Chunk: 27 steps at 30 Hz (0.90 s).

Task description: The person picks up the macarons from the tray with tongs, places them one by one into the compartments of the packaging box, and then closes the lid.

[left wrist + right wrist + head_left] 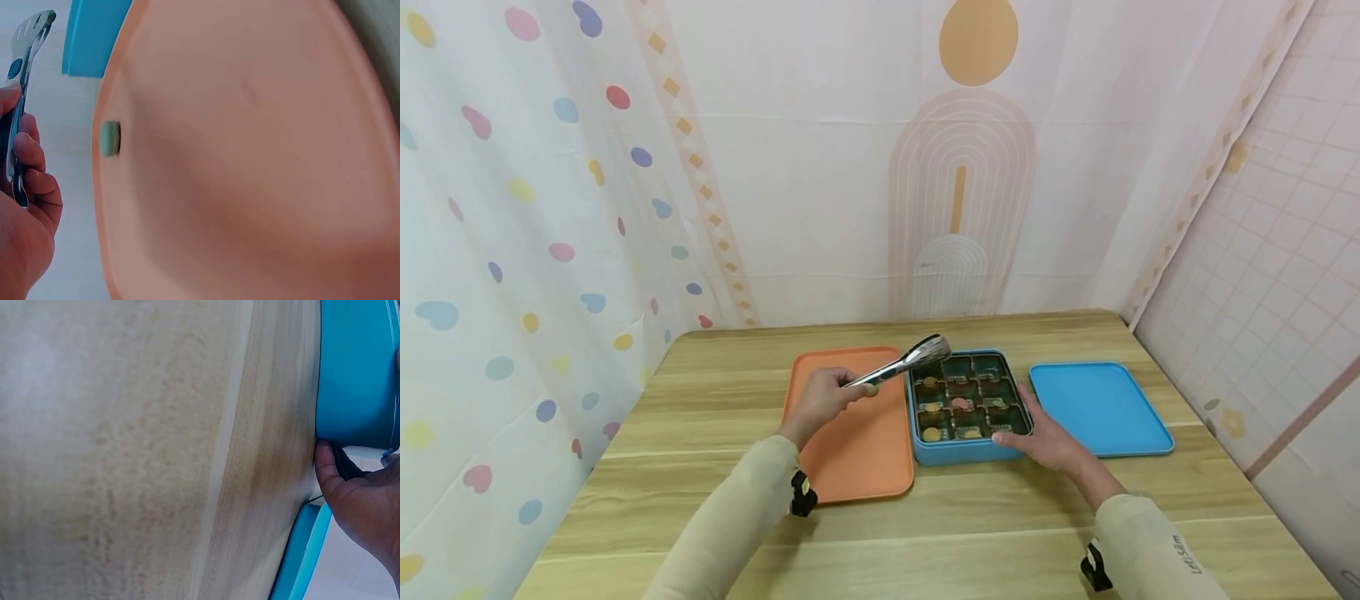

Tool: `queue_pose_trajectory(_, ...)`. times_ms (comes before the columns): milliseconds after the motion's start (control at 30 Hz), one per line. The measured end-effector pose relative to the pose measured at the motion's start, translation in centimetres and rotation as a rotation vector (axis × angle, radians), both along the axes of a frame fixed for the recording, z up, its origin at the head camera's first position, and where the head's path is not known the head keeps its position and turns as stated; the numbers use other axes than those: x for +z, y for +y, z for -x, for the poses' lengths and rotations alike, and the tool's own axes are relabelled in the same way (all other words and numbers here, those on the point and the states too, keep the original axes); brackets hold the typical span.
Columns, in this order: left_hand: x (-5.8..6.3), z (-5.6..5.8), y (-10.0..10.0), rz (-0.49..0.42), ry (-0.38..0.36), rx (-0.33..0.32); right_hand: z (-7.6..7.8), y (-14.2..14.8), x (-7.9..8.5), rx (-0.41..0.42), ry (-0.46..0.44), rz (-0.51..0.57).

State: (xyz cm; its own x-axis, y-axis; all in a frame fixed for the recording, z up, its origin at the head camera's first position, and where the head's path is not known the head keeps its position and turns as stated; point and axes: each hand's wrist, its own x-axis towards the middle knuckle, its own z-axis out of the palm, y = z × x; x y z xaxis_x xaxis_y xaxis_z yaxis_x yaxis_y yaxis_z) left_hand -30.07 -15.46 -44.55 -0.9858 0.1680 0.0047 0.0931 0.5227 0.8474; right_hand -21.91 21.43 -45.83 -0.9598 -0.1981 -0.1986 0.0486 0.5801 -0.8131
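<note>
My left hand (827, 404) grips metal tongs (898, 364), held over the orange tray (857, 450). Their tips reach above the back left part of a blue box (970, 452); in the left wrist view something green (50, 15) shows at the tips. A small green macaron (110, 139) lies by the tray's edge. Inside the box, a dark divided insert holds small round pieces, some yellow (932, 434) and one pink (959, 403). My right hand (1048, 442) holds the box at its front right corner, thumb at the front rim, fingers along the right side.
A blue lid (1101, 408) lies on the wooden table (970, 533) to the right of the box. The tray sits close against the box's left side. Patterned curtains (820, 167) hang behind the table and at both sides.
</note>
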Motion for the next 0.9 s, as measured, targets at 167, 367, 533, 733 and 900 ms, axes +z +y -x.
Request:
queue_pose_trajectory(167,-0.3,0.2,0.9,0.028,0.02,-0.009,-0.1,-0.2,0.1,-0.007,-0.003,0.005)
queue_pose_trajectory(367,-0.4,0.3,1.1,0.015,-0.001,-0.01,-0.1,-0.2,0.1,-0.012,-0.002,0.001)
queue_pose_trajectory(533,-0.6,0.4,1.0,0.023,0.0,-0.007,-0.1,-0.1,0.1,-0.011,-0.003,-0.005)
queue_pose_trajectory(733,-0.4,0.1,0.5,0.023,0.019,0.006,0.0,-0.1,-0.1,-0.011,0.002,0.001)
queue_pose_trajectory(900,-0.1,-0.2,-0.2,0.016,0.025,0.008,0.0,0.0,-0.2,-0.01,0.003,0.007)
